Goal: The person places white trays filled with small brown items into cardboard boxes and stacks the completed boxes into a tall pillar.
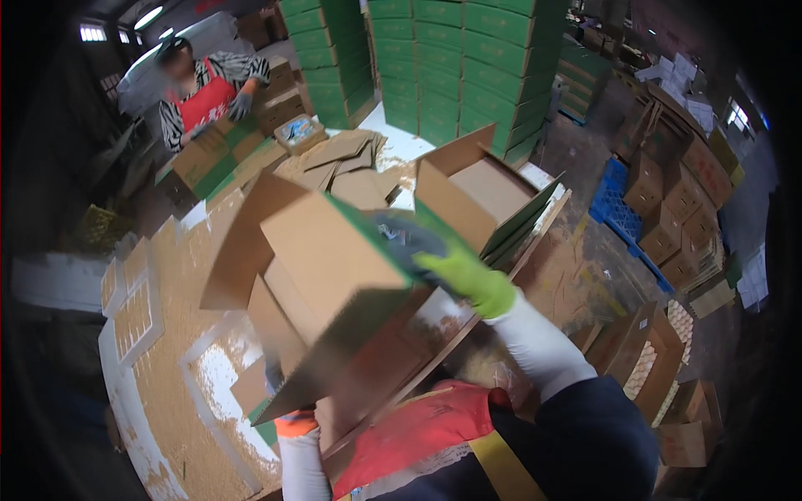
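An open cardboard box (332,257) with green-printed sides is tilted in front of me, its flaps spread towards the left and below. My right hand (432,250), in a dark-palmed glove with a lime-green cuff, presses on the box's green side; the hand is blurred. Most of my left hand (294,419), in a glove with an orange cuff, is hidden behind the box's lower flap, so its fingers cannot be made out. Beyond my right hand stands another open cardboard box (470,194) on a stack of flat green-edged cardboard.
The worktable (188,401) is strewn with sawdust-like material. Flat cardboard pieces (357,163) and white-framed trays (135,307) lie on it. A co-worker (207,94) in a red apron handles a box at the far left. Stacked green boxes (451,69) stand behind; a blue pallet (617,206) holds boxes at right.
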The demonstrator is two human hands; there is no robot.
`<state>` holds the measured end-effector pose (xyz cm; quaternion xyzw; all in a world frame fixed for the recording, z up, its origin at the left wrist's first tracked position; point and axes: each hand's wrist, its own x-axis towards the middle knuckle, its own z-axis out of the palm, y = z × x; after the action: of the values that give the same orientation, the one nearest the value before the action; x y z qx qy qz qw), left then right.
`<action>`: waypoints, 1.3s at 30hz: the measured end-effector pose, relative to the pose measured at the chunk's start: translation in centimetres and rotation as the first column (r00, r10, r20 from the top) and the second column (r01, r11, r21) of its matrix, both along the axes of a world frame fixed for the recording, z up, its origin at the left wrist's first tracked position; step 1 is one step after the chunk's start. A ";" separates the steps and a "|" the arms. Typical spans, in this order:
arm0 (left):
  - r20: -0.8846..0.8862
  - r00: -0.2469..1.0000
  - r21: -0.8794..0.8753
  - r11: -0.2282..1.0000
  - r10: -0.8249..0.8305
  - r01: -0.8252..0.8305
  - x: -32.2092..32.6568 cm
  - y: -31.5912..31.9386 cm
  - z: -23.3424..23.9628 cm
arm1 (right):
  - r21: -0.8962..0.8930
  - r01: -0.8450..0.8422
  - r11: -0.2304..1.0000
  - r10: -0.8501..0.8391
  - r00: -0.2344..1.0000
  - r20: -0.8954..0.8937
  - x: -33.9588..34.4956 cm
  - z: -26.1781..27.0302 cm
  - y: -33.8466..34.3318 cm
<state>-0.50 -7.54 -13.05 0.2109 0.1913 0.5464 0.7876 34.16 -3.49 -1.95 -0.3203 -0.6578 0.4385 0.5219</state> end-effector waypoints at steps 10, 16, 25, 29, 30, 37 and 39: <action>-0.544 0.787 0.232 0.953 0.292 -0.194 34.0 10.6 3.9 | -0.278 0.699 0.659 -0.746 0.559 -0.362 32.1 -17.2 4.2; -0.990 -0.100 0.080 0.984 0.096 0.157 34.5 10.7 9.1 | -0.361 0.347 0.865 -0.446 0.204 -0.872 28.1 -17.2 3.2; -0.643 0.753 -0.124 0.951 0.140 -0.282 23.2 7.4 2.4 | -0.133 0.971 0.196 -0.980 0.190 -0.061 25.6 -16.4 0.3; -0.825 0.200 0.259 0.667 0.529 -0.698 3.2 -2.9 -0.8 | -0.135 0.888 0.439 -0.869 0.458 0.185 20.2 -19.1 -7.0; -0.787 -0.245 0.583 0.551 0.566 -0.598 -2.9 -6.1 -5.0 | -0.270 0.712 0.648 -0.714 0.691 0.111 15.2 -19.6 -8.0; -0.997 -0.037 -0.027 0.805 -0.061 -0.592 -8.1 -17.2 -6.3 | -0.438 0.446 0.780 -0.074 0.762 0.643 -6.5 -20.8 -7.9; -0.962 -0.219 0.242 0.880 0.162 -0.410 -8.4 -17.9 -2.3 | -0.513 0.442 0.736 0.008 0.752 0.660 -6.5 -17.4 -7.1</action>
<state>-8.93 -25.40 -15.38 0.4285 0.8001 0.3470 0.2365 27.66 -10.57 -19.32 -0.6837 -0.5557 0.4360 0.1833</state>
